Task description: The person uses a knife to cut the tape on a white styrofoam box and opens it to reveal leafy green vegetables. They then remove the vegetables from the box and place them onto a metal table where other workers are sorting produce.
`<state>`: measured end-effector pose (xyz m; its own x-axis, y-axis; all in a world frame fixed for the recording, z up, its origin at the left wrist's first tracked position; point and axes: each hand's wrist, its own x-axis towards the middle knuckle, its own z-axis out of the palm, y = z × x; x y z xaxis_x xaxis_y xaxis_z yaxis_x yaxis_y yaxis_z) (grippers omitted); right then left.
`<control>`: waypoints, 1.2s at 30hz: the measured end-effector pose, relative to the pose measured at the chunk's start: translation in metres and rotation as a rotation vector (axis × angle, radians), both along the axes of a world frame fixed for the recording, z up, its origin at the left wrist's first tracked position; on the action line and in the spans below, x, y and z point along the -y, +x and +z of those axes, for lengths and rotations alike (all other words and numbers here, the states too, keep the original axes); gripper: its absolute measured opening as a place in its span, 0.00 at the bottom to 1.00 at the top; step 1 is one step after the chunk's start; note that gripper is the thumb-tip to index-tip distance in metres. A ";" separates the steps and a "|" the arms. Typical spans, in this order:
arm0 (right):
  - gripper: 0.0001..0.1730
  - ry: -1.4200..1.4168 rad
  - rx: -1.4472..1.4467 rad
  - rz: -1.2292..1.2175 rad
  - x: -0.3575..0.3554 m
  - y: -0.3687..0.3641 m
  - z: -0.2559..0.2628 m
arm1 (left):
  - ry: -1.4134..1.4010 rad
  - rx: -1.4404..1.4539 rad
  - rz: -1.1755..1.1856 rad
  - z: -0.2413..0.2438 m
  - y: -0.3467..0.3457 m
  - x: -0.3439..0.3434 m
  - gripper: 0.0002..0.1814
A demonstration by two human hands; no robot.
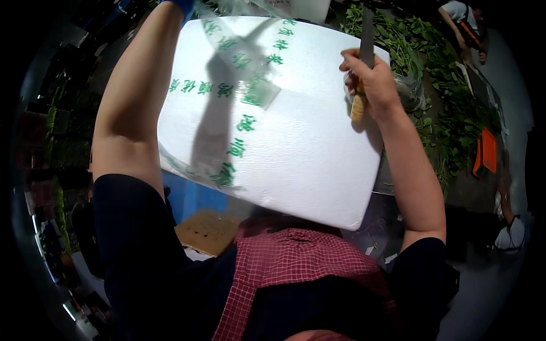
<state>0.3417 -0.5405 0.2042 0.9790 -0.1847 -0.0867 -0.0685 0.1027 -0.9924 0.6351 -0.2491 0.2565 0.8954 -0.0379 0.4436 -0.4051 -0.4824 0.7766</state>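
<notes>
A large white foam box (315, 140) fills the space before me, its smooth top facing up. Strips of clear tape (236, 147) with green writing cross the foam, and one strip (217, 36) looks lifted and slack near the far left corner. My right hand (377, 85) grips a knife (359, 102) at the box's right side; its yellowish handle points towards me and its blade away. At the top edge of the picture, my left hand (183, 8) wears a blue glove. Most of that hand is cut off, so its fingers are hidden.
Leafy greens (452, 111) lie heaped along the dark table on the right, some inside a clear plastic bag (411, 91). An orange basket (486, 152) stands beyond them. Two other people (463, 21) are at the right rim. Brown cardboard (209, 232) lies below the box's left side.
</notes>
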 end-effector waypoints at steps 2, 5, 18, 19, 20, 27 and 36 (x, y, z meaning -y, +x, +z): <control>0.12 -0.066 -0.129 -0.096 -0.005 0.001 -0.020 | 0.037 0.003 -0.146 0.001 0.004 0.026 0.20; 0.12 -0.103 -0.099 -0.197 -0.012 0.002 -0.025 | 0.124 -0.047 -0.227 -0.008 0.022 0.031 0.20; 0.15 -0.155 -0.204 -0.268 -0.028 0.003 -0.020 | 0.133 -0.286 -0.238 -0.055 0.126 -0.003 0.20; 0.15 -0.168 -0.206 -0.284 -0.030 0.003 -0.021 | 0.109 -0.295 -0.247 -0.055 0.129 -0.010 0.20; 0.15 -0.183 -0.220 -0.301 -0.032 0.003 -0.019 | 0.090 -0.305 -0.266 -0.057 0.132 -0.013 0.20; 0.15 -0.307 -0.234 -0.490 -0.040 0.006 -0.027 | -0.151 -0.387 -0.468 -0.054 0.136 -0.066 0.20; 0.19 -0.397 -0.168 -0.518 -0.180 -0.094 0.025 | 0.293 0.400 -1.243 -0.049 -0.076 -0.132 0.51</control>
<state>0.2472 -0.3600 0.2289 0.7346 -0.6759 -0.0588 -0.2657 -0.2068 -0.9416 0.5592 -0.1175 0.2074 0.0090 -0.8657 0.5005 -0.8675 0.2422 0.4345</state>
